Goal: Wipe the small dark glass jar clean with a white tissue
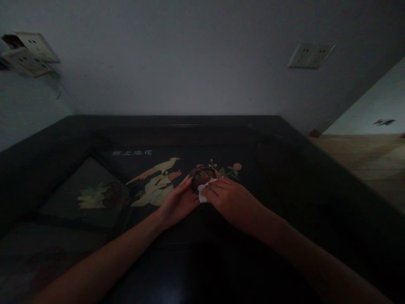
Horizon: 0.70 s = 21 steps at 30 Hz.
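Over the dark table, my left hand (179, 200) is closed around the near left side of a small round glass dish (196, 176), which looks dark and see-through. My right hand (232, 200) pinches a white tissue (203, 195) and presses it against the dish's near right edge. A ring shows on one right-hand finger. Both hands meet at the dish, in the middle of the view. The dish's lower part and some fingertips are hidden by the hands, and the dim light blurs its exact shape.
A dark tabletop (196, 137) with inlaid bird and flower pictures runs up to a grey wall (177, 63). On the left lie pale, leaf-like shapes (91, 196), dimly seen. Wall sockets (311, 55) sit at right, more at upper left. Wooden floor (363, 158) shows at far right.
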{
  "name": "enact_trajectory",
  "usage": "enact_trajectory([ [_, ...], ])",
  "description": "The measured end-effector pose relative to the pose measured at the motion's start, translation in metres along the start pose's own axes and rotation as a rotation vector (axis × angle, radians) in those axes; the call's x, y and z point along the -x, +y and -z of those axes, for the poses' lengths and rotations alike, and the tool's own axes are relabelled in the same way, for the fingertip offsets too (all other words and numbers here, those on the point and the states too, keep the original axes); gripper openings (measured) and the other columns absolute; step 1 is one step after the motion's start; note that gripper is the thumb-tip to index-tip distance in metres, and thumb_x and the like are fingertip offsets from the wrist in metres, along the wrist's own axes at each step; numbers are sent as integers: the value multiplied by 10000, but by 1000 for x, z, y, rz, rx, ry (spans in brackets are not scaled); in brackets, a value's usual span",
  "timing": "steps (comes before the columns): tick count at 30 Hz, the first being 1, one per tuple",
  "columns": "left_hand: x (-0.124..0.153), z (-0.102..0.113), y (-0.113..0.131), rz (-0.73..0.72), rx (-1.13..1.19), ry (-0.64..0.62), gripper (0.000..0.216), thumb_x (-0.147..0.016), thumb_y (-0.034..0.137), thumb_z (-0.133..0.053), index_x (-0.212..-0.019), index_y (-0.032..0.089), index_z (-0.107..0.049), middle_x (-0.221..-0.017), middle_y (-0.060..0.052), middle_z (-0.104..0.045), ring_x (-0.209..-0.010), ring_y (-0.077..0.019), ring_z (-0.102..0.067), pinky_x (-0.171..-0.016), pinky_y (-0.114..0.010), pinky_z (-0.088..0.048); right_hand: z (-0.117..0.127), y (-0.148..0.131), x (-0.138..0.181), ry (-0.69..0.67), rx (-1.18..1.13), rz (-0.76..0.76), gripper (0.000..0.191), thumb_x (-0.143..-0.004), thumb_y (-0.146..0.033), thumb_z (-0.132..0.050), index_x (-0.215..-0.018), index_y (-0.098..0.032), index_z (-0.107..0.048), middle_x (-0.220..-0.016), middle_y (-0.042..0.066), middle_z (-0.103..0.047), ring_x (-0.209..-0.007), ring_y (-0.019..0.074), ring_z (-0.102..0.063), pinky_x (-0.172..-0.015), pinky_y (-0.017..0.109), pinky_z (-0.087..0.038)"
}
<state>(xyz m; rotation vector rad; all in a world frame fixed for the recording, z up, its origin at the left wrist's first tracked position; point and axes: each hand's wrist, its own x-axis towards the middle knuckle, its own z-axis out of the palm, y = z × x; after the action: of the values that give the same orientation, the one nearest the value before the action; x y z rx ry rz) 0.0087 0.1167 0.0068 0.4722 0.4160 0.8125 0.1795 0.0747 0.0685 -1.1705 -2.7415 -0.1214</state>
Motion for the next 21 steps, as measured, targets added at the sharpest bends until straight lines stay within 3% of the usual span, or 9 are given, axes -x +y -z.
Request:
enact_trajectory([
  [6, 2, -3, -2, -76, -75, -8, 606, -853, 360, -626, -1413, 319, -396, -1260, -57, -621, -1130, -209, -583, -962, -340, -421, 1, -15, -1, 39, -36, -27, 266, -918, -92, -472, -1135, -63, -622, -1075, 172, -705, -1011, 245, -662, -912, 392, -499],
  [13, -2, -3, 0, 99, -119, 10, 569, -850, 535, -559, -1238, 121, -599, -1091, -127, -689, -1110, -272, -595, -954, -352, -441, -21, -39, 0, 109, 57, -109, 369, -924, -109, -446, -1252, 27, -546, -1241, 243, -618, -1139, 298, -610, -972, 403, -490],
  [21, -3, -1, -1, 78, -104, -1, 429, -883, 438, -540, -1157, 123, -640, -1099, -122, -690, -1156, -276, -574, -1022, -389, -398, -41, -43, -3, 159, -82, -222, 376, -931, -137, -445, -1273, -5, -527, -1271, 195, -614, -1167, 265, -590, -1015, 390, -469],
])
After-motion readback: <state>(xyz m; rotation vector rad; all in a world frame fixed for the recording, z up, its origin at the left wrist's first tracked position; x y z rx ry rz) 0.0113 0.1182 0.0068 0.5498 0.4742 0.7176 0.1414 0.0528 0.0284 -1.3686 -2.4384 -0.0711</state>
